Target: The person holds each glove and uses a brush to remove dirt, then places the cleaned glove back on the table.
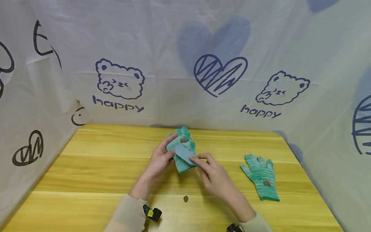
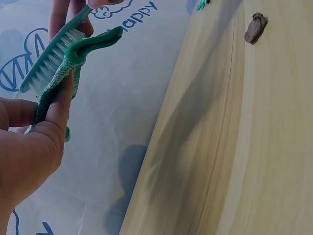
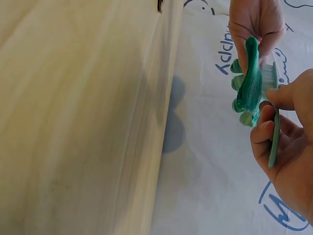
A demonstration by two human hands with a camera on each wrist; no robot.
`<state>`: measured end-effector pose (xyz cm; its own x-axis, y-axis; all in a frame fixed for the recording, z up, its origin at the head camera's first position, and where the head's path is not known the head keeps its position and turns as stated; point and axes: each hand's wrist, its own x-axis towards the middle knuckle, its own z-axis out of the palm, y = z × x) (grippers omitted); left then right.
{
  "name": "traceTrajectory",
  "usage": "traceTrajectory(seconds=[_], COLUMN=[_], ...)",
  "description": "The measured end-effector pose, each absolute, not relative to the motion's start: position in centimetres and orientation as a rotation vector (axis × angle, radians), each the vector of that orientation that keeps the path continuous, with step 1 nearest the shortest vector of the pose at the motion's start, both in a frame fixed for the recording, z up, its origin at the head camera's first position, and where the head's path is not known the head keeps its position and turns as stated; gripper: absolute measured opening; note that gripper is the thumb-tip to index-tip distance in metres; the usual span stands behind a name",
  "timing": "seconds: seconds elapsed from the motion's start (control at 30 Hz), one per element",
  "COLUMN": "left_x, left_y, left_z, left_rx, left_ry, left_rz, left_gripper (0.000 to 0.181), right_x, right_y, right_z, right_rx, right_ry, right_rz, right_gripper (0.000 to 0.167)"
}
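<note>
The fingers point(image 1: 200, 162) of the right hand point(image 1: 215, 178) are curled in, closed with the thumb on the handle of a pale blue-green brush point(image 1: 183, 152). The left hand point(image 1: 158, 158) grips the left side of a green-and-white knit glove point(image 1: 181, 165), its thumb and fingers pinched together on the fabric. The glove is held raised above the middle of the wooden table point(image 1: 116, 167), cuff toward the near side, with the brush slanting across it and the white bristles turned to the knit. A brown patch point(image 1: 184, 140) shows on the glove just beyond the brush. Near the hands, a small brown lump point(image 1: 185, 198) lies on the table. Well to the right, a matching glove point(image 1: 262, 170) lies flat, fingers pointing to the far side, with a brown spot point(image 1: 267, 183) near its cuff.
</note>
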<state>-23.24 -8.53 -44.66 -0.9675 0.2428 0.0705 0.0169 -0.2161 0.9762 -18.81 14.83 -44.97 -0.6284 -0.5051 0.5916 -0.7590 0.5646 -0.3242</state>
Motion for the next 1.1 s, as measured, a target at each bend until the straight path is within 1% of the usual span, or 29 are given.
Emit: traceTrajectory(seconds=[0.53,1.1], left_x=[-23.3,-23.4], left_y=[-8.5,-8.8], left_z=[-44.8,-44.7], left_rx=[0.245,0.237], left_ry=[1.815,1.828], left_rz=[2.414,2.441], left_gripper=[0.063,0.064], right_x=[-19.4,-19.9], right_y=[15.7,16.7], right_z=[-44.9,-44.9], right_rx=[0.974,0.868], right_ry=[-2.367,-2.37], right_rz=[0.838,0.807], right_gripper=[0.048,0.047])
